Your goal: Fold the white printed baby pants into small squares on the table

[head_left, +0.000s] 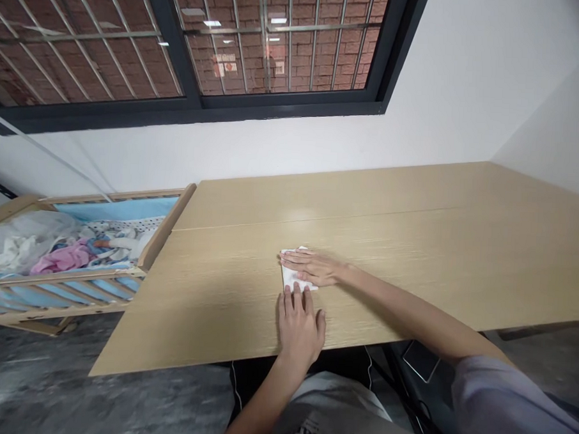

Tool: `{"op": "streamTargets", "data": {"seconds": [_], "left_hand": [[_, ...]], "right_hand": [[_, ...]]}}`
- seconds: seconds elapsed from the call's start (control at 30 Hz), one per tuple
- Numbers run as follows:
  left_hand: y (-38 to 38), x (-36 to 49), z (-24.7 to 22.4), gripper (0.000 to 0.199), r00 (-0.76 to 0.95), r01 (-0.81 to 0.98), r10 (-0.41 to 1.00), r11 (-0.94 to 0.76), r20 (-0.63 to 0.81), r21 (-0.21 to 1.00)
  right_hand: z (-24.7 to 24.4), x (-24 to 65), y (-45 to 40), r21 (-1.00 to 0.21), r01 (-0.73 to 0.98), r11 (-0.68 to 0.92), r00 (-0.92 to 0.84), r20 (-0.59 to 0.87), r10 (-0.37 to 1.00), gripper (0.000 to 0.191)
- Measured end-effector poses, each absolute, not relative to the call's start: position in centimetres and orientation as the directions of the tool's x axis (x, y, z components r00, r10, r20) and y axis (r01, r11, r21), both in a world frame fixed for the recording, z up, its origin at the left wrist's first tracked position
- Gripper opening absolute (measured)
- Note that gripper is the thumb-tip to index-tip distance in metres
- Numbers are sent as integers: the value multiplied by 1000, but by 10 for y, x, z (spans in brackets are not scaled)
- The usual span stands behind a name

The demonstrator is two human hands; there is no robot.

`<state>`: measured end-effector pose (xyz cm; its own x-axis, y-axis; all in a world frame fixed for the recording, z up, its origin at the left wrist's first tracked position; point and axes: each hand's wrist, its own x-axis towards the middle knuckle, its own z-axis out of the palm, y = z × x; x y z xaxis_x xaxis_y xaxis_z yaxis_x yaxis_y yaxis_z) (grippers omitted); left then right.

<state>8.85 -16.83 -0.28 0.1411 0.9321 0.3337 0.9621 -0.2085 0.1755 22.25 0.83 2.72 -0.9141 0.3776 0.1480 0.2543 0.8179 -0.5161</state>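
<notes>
A small white cloth or tissue [290,278] lies flat on the light wooden table [230,265], near the front edge. Across its upper part rests my right hand [315,268], palm down with the fingers stretched to the left. My left hand [299,326] lies flat on the table just below, its fingertips at the lower edge of the white piece. Neither hand is closed around anything. Part of the white piece is hidden under my right hand.
A wooden crib [166,234] with blue lining, a pink cloth [64,258] and other fabrics stands at the left. Behind the table are a white wall and a dark-framed barred window [294,105]. A dark flat object [421,361] is below the front edge.
</notes>
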Motion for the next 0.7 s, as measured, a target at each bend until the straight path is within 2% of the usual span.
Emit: {"op": "streamTargets", "data": {"seconds": [0.43, 0.57, 0.7], "left_hand": [[-168, 88, -9, 59, 143, 966, 929, -206, 341, 155], [-167, 85, -4, 56, 161, 958, 920, -233, 358, 168], [-156, 73, 14, 45, 128, 951, 924, -218, 362, 220]], "right_hand": [[19, 218, 39, -536, 315, 784, -876, 154, 457, 67], [14, 224, 40, -637, 374, 674, -781, 176, 600, 70], [9, 232, 42, -770, 394, 502, -521, 263, 812, 69]]}}
